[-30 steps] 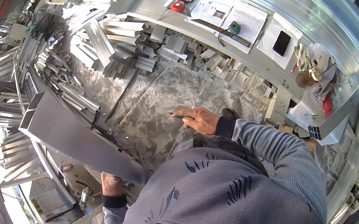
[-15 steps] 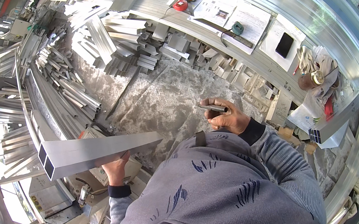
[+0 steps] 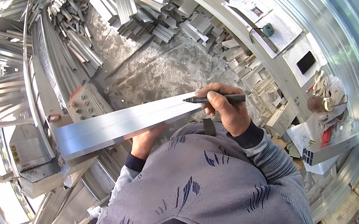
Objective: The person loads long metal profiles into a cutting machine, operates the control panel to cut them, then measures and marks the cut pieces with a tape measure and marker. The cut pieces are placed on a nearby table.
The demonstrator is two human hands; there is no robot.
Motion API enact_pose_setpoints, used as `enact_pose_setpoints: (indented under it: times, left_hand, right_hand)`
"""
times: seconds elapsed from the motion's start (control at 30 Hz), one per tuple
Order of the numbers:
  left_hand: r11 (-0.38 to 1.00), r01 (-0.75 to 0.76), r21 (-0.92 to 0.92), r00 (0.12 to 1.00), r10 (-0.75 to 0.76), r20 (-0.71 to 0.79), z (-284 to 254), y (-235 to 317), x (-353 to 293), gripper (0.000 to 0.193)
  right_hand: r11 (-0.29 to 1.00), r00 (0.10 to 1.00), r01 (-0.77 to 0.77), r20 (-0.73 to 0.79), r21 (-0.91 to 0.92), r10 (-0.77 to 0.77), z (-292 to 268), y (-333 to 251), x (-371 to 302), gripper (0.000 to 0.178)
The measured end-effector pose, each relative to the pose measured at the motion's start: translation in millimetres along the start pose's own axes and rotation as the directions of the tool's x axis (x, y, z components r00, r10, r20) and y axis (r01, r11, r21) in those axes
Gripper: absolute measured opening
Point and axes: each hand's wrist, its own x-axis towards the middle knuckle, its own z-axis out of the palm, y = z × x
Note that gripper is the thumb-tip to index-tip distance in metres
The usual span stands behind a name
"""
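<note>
In my left hand (image 3: 147, 143) I hold the bar (image 3: 124, 125), a long metal one. I carry it from its near side, and most of my fingers are hidden beneath, so I cannot tell how strongly they press. My right hand (image 3: 228, 109) grips the pen (image 3: 221, 99) between the thumb and the fingers, with the dark tip directed to the left.

Compared with half a second ago, the bar is turned: at that time its hollow end was visible to me, and now the wide flat face looks up and shines. My right hand, which was apart from the bar, is now at its right end, and the tip of the pen is on the face or just above; I cannot tell if it touches. For the work, I judge, this means that pen and face are now together, and the bar needs to be steady.

The bar is before my body, slanting upward to the right, and its left end is near the button box (image 3: 87, 104). Farther away lie the offcuts (image 3: 146, 5), and at the upper right is the bench (image 3: 270, 65) with the phone (image 3: 306, 62) on paper
</note>
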Motion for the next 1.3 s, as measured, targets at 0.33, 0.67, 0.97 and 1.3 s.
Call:
enact_pose_setpoints:
  times: [0.33, 0.67, 0.97, 1.3]
  left_hand:
    - [0.935, -0.313, -0.166, 0.95, 0.305, -0.071, 38.4, 14.2, 11.2, 0.032]
    - [0.475, 0.037, -0.879, 0.995, 0.068, 0.079, 44.4, 1.0, 13.7, 0.037]
    - [0.651, -0.065, -0.757, 0.988, 0.148, 0.042, 45.7, -26.7, 24.5, 0.045]
    - [0.872, -0.413, -0.263, 0.909, 0.379, -0.172, 41.3, -10.3, 26.0, 0.04]
  right_hand:
    - [0.965, 0.97, 0.173, 0.206, -0.197, -0.132, 51.4, 18.9, 5.3, 0.025]
    - [0.926, 0.936, 0.258, 0.307, -0.276, -0.169, 60.3, 32.1, 11.6, 0.024]
    - [0.913, 0.923, 0.297, 0.33, -0.28, -0.199, 63.4, 33.5, 23.5, 0.019]
    - [0.95, 0.962, 0.172, 0.25, -0.26, -0.105, 59.7, 31.3, 26.9, 0.017]
